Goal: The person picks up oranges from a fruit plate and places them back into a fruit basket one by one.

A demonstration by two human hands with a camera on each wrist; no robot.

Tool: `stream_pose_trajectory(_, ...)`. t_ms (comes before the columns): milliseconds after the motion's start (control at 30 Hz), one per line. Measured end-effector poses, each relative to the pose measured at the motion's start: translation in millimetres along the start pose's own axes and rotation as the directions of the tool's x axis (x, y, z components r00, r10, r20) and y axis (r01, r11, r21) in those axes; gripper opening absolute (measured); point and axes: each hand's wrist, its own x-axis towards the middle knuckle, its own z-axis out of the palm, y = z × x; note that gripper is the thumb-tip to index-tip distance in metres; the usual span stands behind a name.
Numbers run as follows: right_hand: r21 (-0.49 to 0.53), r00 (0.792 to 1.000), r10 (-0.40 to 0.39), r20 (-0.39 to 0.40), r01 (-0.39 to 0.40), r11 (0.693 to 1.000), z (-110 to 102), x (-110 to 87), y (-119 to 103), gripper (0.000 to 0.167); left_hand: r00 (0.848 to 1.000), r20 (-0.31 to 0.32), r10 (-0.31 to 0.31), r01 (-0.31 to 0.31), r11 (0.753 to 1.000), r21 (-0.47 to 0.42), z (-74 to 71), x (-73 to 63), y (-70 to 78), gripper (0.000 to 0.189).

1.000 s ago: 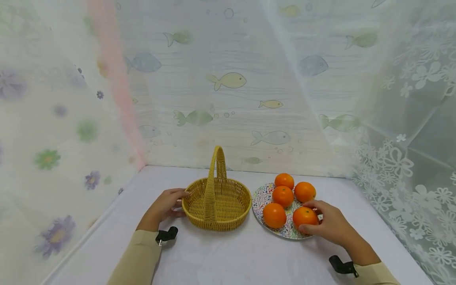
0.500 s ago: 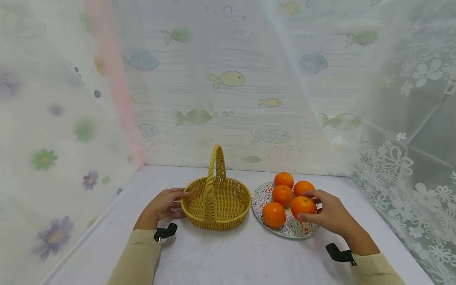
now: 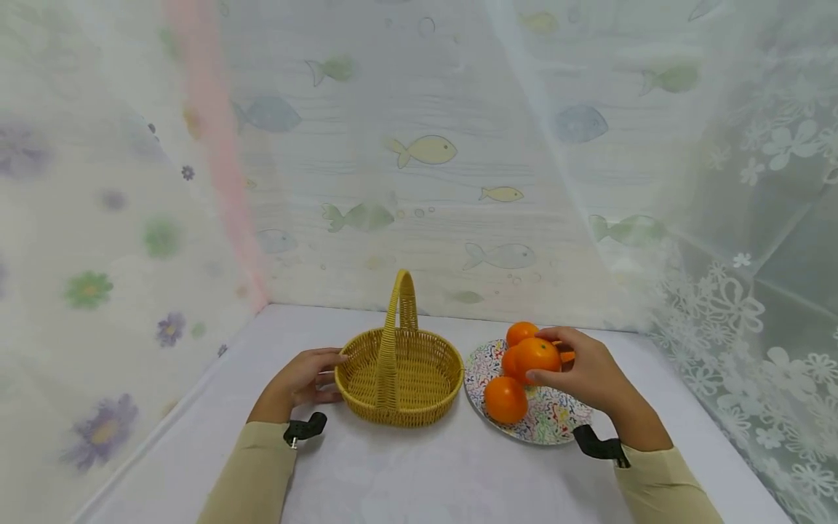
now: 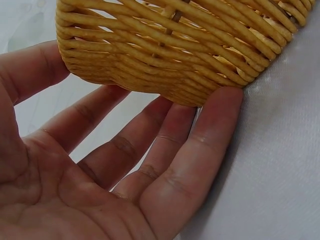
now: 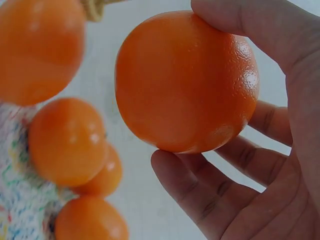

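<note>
My left hand (image 3: 310, 375) holds the left side of a yellow woven basket (image 3: 432, 404) with a tall handle. In the left wrist view, several fingertips lie against the wicker wall (image 4: 165, 55) and one digit passes behind its edge. Over at the right, my right hand (image 3: 589, 367) grips an orange (image 3: 540, 354) between thumb and fingers. That orange is raised above a speckled plate (image 3: 546, 422); the right wrist view shows the held orange (image 5: 185, 85) up close. On the plate stay several more oranges (image 3: 505, 400), one mostly hidden behind my hand. No fruit shows inside the basket.
A white cloth covers the table (image 3: 406, 480). Behind it hangs a sheer fish-print curtain (image 3: 419, 218), with a flowered curtain (image 3: 118, 291) on the left and a lacy one (image 3: 740, 327) on the right. Black wrist straps (image 3: 304, 428) sit at both cuffs.
My right hand has lifted the orange from the plate's front right and carried it up and leftward, over the other oranges. The left hand and basket stay in place.
</note>
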Motion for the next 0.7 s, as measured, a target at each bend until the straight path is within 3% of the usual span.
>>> stream_pose_trajectory(233,0.037,0.999,-0.043,-0.006,0.043,0.998,-1,13.2,-14,0.066,1.000,-0.002,-0.013,0.013,1.000,-0.001,-0.2,3.9,-2.4,0.060)
stream_pose_trajectory(700,0.125,0.999,-0.040,-0.009,0.041,0.991,2,31.9,-49,0.067,1.000,0.005,-0.010,0.011,1.000,-0.013,-1.9,7.0,-4.0,0.056)
